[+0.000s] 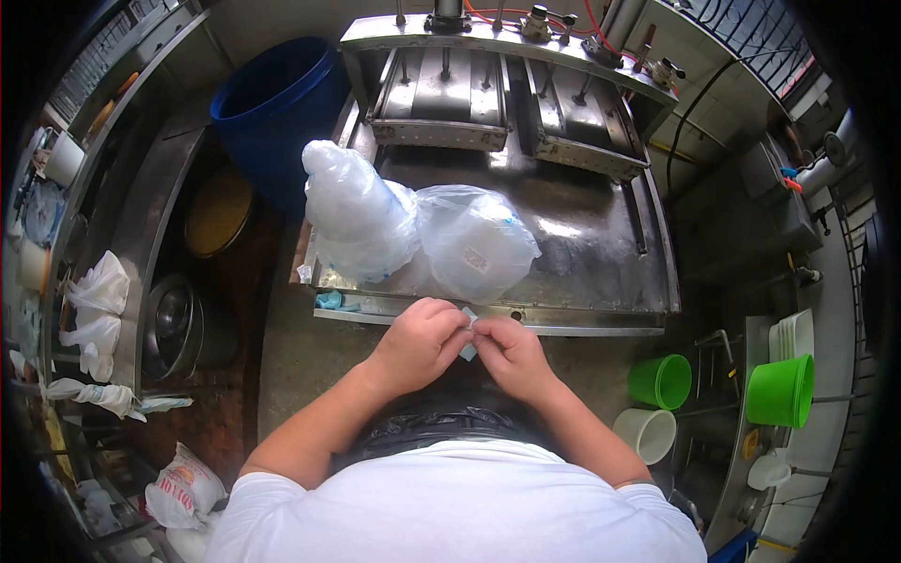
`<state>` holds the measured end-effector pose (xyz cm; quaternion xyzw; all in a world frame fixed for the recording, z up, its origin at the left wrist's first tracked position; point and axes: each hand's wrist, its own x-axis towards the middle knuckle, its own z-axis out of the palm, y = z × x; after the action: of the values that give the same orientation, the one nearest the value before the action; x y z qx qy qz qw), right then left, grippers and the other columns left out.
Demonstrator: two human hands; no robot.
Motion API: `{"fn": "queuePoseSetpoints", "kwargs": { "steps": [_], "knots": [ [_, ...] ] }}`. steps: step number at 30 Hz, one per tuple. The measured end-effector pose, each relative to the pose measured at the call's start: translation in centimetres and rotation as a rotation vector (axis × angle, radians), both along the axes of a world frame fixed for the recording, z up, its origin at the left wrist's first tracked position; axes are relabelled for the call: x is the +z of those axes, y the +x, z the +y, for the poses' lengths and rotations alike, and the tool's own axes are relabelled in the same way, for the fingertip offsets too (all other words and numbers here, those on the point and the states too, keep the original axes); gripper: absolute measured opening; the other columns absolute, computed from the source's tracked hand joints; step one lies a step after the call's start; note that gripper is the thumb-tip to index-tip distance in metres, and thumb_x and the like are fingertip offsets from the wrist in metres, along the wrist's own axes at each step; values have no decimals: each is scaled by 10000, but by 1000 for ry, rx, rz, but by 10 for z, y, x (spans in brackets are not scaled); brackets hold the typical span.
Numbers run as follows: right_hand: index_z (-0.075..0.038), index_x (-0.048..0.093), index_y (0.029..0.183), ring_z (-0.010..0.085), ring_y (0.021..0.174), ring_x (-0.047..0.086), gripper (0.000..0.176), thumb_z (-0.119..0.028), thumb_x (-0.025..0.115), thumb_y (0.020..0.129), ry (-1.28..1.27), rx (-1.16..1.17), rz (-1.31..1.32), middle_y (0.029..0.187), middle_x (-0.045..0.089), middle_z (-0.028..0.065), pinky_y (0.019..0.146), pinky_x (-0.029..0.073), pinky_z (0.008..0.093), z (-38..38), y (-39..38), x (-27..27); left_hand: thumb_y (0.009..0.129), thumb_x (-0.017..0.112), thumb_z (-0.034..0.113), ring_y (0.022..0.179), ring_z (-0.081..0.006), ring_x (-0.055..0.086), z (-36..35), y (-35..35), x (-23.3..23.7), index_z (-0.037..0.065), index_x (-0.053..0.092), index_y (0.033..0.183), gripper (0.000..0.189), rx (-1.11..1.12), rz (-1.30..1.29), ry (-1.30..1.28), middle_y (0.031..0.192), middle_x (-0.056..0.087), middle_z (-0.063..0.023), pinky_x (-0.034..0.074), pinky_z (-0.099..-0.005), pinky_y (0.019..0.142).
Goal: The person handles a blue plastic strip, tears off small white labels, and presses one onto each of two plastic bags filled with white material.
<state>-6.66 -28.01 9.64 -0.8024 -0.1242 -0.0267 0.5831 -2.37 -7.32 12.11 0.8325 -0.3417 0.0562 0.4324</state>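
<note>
My left hand (pixel 420 340) and my right hand (pixel 513 357) meet in front of my body, near the front edge of a steel press table (pixel 591 253). Both have their fingertips pinched on a small pale sheet-like piece (pixel 467 352). Its material I cannot make out, and the fingers cover much of it. Just beyond the hands, two clear plastic bags with whitish contents rest on the table: a tall bag (pixel 361 211) at left and a rounder bag (pixel 477 244) with a label at right. A crumpled blue scrap (pixel 329 300) lies on the table's front ledge.
Two perforated metal press trays (pixel 441 131) hang over the table's back. Left stand a large blue barrel (pixel 282 103), a metal pot (pixel 174 319) and a printed sack (pixel 183 488). Right are green buckets (pixel 781 389) and a white bucket (pixel 645 435).
</note>
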Motion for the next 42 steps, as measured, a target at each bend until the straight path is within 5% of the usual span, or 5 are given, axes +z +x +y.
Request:
{"fn": "queuePoseSetpoints", "kwargs": {
  "steps": [11,23,27,29,42],
  "knots": [
    [10,716,1073,242,785,698,134,-74,683,974,9,-19,105,877,724,143,733,544,349,4,-3,3,934,722,71,897,-338,688,6,3,-6,3,743,1034,123,-25,172,-79,961,723,-165,552,-410,807],
    [-20,686,1223,180,794,657,250,-15,591,992,200,-139,248,921,708,135,769,534,320,5,-6,-17,1020,649,141,787,-84,592,19,16,-27,-30,717,1015,184,267,790,-398,876,679,-29,515,-295,716],
    [-49,677,1297,252,838,683,345,15,559,980,-24,-74,118,956,712,149,813,547,358,0,-2,-15,998,670,105,776,-160,636,13,15,-16,-9,714,1020,125,470,434,-343,893,678,-81,529,-334,732],
    [-66,657,1360,340,934,702,420,31,550,966,-118,37,14,1066,716,187,861,553,401,0,2,-18,947,700,26,803,-277,662,6,17,-11,4,690,1051,107,311,-299,-105,888,680,-104,542,-389,759],
    [-43,642,1373,418,1035,691,420,39,552,971,-93,-48,-9,1160,690,227,899,552,441,-4,15,-8,898,744,29,969,-350,657,-5,3,3,11,684,1150,260,98,-232,-73,1112,665,-160,544,-425,858]
  ]
}}
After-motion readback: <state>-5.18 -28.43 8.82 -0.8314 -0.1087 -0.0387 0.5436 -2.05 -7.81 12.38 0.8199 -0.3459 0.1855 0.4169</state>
